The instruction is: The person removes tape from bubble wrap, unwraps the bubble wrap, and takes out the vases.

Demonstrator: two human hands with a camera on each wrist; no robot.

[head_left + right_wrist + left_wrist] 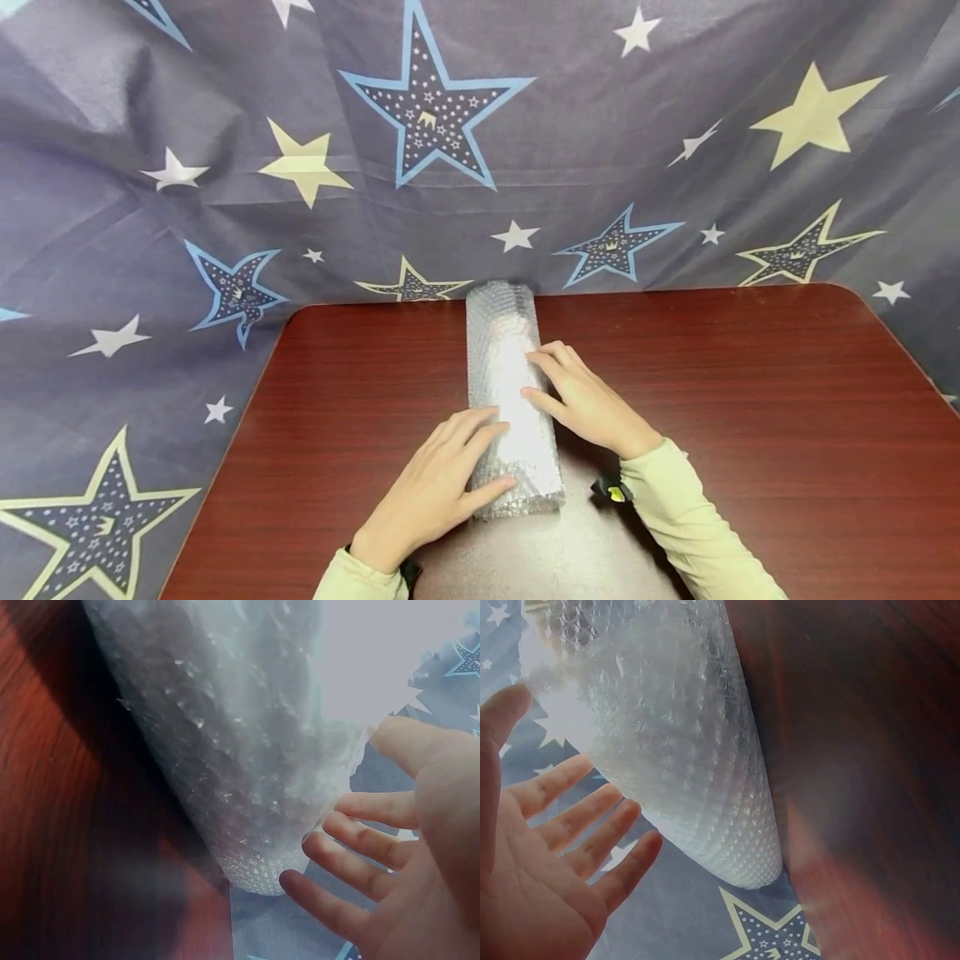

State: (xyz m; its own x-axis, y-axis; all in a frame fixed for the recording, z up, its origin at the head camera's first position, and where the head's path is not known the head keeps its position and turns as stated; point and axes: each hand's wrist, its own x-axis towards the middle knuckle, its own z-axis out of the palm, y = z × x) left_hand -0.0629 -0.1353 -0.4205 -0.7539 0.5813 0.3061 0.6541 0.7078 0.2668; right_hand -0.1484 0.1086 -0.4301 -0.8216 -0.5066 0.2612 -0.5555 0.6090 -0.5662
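Note:
A long roll of clear bubble wrap (501,350) lies lengthwise on the table, its far end at the back edge. My left hand (435,479) rests on its near left part, fingers spread and fairly straight. Farther up, on the right side, the fingertips of my right hand (592,408) touch the wrap. The left wrist view shows the bubbled surface of the roll (682,742) beside the extended left fingers (630,881). In the right wrist view, the right fingers (322,896) lie along the edge of the wrap (225,765). Bright glare hides part of its surface.
The dark red wooden table (750,392) has rounded back corners. Behind it hangs a grey cloth (570,125) printed with stars, which also runs down the left side. A small black item with a yellow spot (615,493) shows at the right sleeve (690,508).

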